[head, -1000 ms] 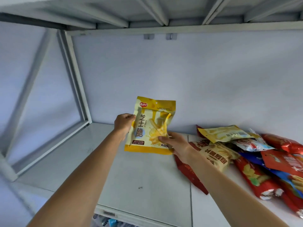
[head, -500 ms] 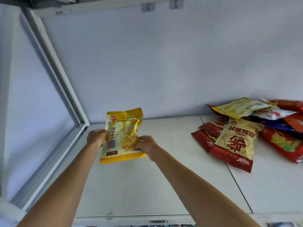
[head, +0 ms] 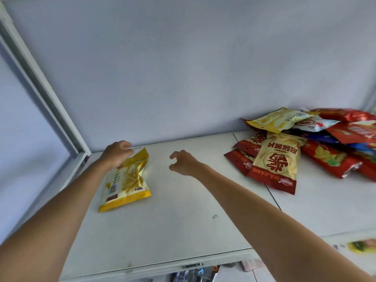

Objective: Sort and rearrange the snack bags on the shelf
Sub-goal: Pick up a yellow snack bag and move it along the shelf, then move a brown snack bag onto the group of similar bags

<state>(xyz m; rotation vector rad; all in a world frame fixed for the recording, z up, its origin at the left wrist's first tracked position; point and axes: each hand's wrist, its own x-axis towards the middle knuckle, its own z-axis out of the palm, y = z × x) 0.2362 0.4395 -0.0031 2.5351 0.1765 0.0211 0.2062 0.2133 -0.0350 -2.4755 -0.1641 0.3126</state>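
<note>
A yellow snack bag (head: 127, 180) with fries pictured on it lies on the white shelf (head: 183, 220) at the left, near the back corner. My left hand (head: 118, 152) rests on the bag's top edge, fingers curled over it. To the right of the bag, my right hand (head: 183, 162) hovers above the shelf with fingers apart and holds nothing. A heap of red, yellow and blue snack bags (head: 317, 143) lies at the right against the back wall; a cream and red bag (head: 276, 161) lies at its front.
A pale wall closes the back of the shelf. A white metal frame post (head: 40, 86) slants down at the left to the back corner. The shelf's front lip (head: 183, 266) carries a barcode label, and items on a lower shelf show below it.
The yellow bag went from being held upright in both hands to lying on the shelf at the left. My right hand has let go and pulled away to the right.
</note>
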